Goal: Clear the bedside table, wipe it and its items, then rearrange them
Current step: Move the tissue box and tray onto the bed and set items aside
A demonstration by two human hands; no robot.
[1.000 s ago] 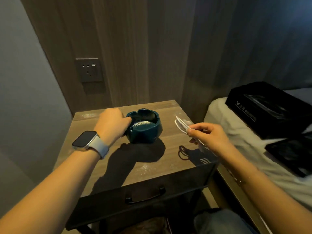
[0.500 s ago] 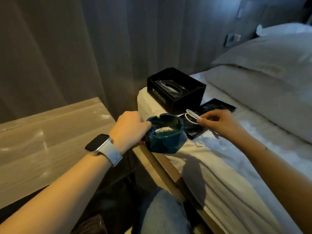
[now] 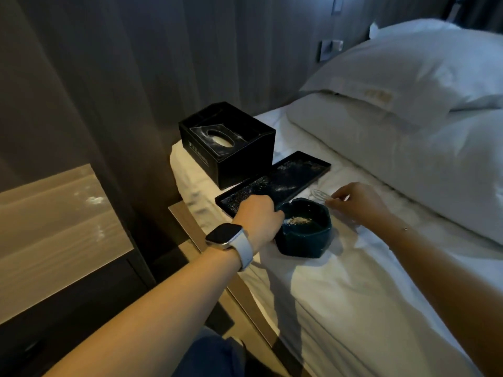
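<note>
Ashtray [image 3: 304, 229]: one, dark teal, faceted, glossy, pale powder inside; on the bed [image 3: 353, 295], centre frame.
Left hand [image 3: 258, 216]: fingers curled on the ashtray's rim.
Right hand [image 3: 359, 202]: pinches one white looped cable [image 3: 319, 194].
Tissue box [image 3: 228, 148]: one, black, square.
Tray [image 3: 275, 180]: one, black, flat, dusty.
Bench [image 3: 54, 227]: wood-grain, left.

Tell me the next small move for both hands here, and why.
Probably let go: the left hand grips the ashtray, which already sits on the bed sheet, and the right hand pinches the white cable low over it. Both items are off the table, which needs wiping.
</note>
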